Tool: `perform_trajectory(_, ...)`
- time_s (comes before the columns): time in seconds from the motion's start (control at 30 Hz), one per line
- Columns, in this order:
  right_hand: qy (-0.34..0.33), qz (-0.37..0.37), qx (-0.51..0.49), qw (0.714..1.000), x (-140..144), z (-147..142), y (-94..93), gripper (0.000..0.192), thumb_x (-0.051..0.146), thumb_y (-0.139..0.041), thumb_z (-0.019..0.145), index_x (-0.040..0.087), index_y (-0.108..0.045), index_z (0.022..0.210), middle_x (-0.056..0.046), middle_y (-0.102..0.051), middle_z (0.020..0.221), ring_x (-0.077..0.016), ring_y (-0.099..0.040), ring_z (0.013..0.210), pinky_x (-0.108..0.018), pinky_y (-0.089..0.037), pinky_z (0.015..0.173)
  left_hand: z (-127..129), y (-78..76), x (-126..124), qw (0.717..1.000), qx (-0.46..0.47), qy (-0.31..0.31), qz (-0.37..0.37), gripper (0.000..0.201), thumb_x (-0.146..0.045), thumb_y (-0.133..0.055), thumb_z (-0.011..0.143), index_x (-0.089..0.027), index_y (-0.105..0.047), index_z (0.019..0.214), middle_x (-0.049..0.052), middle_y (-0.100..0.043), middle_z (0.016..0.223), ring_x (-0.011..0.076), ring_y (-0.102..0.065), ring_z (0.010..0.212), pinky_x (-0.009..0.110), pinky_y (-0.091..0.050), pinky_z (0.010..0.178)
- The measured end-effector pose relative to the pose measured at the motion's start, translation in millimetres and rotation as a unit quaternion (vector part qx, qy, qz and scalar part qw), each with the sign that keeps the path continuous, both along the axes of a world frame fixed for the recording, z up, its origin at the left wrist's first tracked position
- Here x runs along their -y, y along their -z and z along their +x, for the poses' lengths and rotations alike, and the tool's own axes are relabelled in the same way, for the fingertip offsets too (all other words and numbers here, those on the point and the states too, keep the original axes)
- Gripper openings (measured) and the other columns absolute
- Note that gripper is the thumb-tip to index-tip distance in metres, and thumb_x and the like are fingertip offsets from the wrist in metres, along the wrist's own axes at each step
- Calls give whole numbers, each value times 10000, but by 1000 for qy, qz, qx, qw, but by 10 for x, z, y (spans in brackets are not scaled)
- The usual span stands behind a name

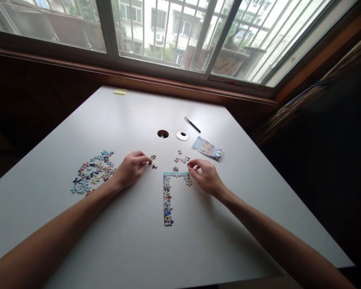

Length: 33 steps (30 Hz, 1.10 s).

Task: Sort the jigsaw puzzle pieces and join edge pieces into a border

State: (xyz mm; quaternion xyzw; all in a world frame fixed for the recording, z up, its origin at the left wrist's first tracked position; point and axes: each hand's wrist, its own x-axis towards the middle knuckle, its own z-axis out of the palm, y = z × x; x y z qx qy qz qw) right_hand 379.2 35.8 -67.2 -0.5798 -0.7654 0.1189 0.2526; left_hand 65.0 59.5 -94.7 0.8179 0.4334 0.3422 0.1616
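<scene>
While both forearms stretch forward, left hand (131, 168) and right hand (205, 175) fingers pinch puzzle pieces (153, 161).

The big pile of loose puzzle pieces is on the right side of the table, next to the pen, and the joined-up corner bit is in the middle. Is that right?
Not quite. The pile of loose pieces lies on the left side of the table, beside the left hand, far from the pen. The joined-up corner is in the middle, as the head view shows.
</scene>
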Motion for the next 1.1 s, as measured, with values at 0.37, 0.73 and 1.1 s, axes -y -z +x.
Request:
perform_trajectory(0.37, -112, -57, 172, 977, -1045, -419, -264, 180, 109, -684, 737, 216, -780, 844, -63, -731, 837, -189, -635, 743, -329, -479, 691, -14, 10, 18, 1000, 13, 11, 16, 273, -93, -506, 863, -201, -751, 918, 54, -668, 923, 154, -617, 793, 285, -516, 758)
perform_trajectory(0.73, -113, -38, 90, 989, -748, -337, -354, 143, 174, -598, 830, 178, -740, 844, -76, -699, 846, -168, -622, 757, -322, -492, 723, -6, -26, 17, 1000, 21, 14, 6, 218, -122, -506, 864, -178, -708, 925, 47, -652, 898, 120, -563, 686, 262, -480, 673)
perform_trajectory(1.1, -106, -79, -271, 953, 323, 399, 223, 236, 386, -739, 813, 211, -748, 971, -66, -749, 882, -188, -697, 721, -335, -603, 671, 97, -72, 62, 998, -41, -7, 55, 127, -134, -527, 857, -194, -584, 954, 53, -636, 924, 191, -602, 875, 325, -501, 797)
